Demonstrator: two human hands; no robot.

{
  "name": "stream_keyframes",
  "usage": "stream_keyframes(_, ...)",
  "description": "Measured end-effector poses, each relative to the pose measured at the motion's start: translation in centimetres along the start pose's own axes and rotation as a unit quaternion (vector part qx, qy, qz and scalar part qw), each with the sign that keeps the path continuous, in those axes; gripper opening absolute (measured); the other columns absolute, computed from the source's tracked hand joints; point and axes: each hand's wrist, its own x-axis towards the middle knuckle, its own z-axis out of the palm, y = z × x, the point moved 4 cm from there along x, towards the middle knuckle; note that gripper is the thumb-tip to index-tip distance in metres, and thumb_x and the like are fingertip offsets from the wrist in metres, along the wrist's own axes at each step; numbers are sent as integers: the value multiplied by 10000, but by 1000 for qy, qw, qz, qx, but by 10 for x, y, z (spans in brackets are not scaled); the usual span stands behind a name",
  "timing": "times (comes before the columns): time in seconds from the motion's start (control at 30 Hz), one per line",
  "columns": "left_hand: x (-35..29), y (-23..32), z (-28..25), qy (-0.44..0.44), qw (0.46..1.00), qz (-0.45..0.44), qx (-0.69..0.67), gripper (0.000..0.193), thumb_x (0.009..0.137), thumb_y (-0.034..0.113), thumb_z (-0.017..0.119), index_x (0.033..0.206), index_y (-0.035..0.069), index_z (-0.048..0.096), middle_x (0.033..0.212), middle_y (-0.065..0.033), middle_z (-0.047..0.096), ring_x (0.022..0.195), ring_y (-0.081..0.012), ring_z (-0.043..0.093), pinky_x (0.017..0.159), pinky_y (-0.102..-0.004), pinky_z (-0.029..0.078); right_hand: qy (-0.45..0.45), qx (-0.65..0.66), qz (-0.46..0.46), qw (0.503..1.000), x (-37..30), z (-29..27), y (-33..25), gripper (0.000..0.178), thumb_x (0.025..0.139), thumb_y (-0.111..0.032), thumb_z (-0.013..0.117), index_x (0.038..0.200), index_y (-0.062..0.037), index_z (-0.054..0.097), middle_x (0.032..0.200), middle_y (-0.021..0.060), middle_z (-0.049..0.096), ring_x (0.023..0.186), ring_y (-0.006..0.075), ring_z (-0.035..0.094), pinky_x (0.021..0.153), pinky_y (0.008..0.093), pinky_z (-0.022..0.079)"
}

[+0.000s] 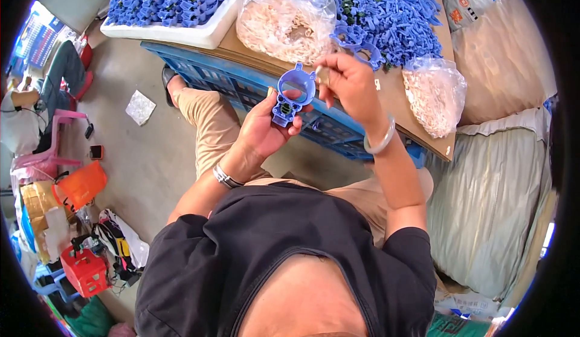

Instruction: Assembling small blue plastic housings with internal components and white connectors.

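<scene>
My left hand [258, 128] grips a blue plastic part [280, 114], a round ring joined to a small block with dark green inside. The ring points away from me. Just to the right of it, my right hand [355, 89] is closed in a pinch. Between its fingertips there seems to be a small pale piece [323, 75], too small to name. Beyond my hands, a clear bag of small cream-coloured pieces [269, 32] lies open on the cardboard-topped table [393, 95]. More blue ring parts [366, 53] lie behind my right hand.
A white foam tray [175, 35] at the far left holds rows of blue parts. A heap of blue pieces [393, 16] covers the back right, with a second bag of cream pieces [438, 92] nearby. Blue crates [223, 86] support the tabletop. Large sacks [495, 186] stand right.
</scene>
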Motion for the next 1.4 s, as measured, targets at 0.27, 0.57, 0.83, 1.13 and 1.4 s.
stream_keyframes(0.27, 8, -25, 19, 16, 998, -49, -22, 419, 887, 424, 380, 1103, 80, 481, 940, -140, 563, 692, -245, 537, 572, -301, 424, 46, 99, -104, 989, -48, 1, 9, 79, 826, 13, 514, 876, 0, 574, 785, 41, 587, 648, 80, 557, 518, 185, 439)
stream_keyframes(0.57, 13, -35, 23, 7, 998, -52, 20, 392, 898, 410, 359, 1081, 93, 498, 886, -91, 575, 673, -257, 544, 566, -328, 409, 114, -141, -355, 917, -62, -2, 0, 169, 682, 88, 614, 803, -29, 597, 816, 77, 567, 686, 181, 544, 596, 265, 450)
stream_keyframes(0.83, 12, -37, 21, 12, 998, -57, 38, 355, 903, 405, 344, 963, 93, 502, 815, -85, 578, 642, -258, 555, 526, -325, 410, 86, -212, -395, 890, -61, 5, -2, 251, 570, 95, 635, 777, -42, 603, 795, 61, 576, 699, 193, 539, 664, 294, 395)
stream_keyframes(1.13, 8, -32, 21, 8, 992, -10, 126, 290, 909, 334, 379, 948, 74, 501, 784, -75, 571, 590, -233, 550, 473, -308, 410, 23, -261, -418, 869, -61, 8, -4, 227, 592, 86, 587, 793, -19, 583, 820, 77, 565, 748, 230, 541, 698, 318, 401)
stream_keyframes(1.4, 6, -31, 27, 17, 974, 59, 217, 244, 909, 260, 412, 907, 33, 500, 759, -64, 563, 584, -174, 542, 461, -291, 434, 15, -309, -411, 858, -67, 10, -10, 246, 578, 29, 555, 822, -4, 560, 883, 98, 540, 791, 267, 519, 714, 365, 404)
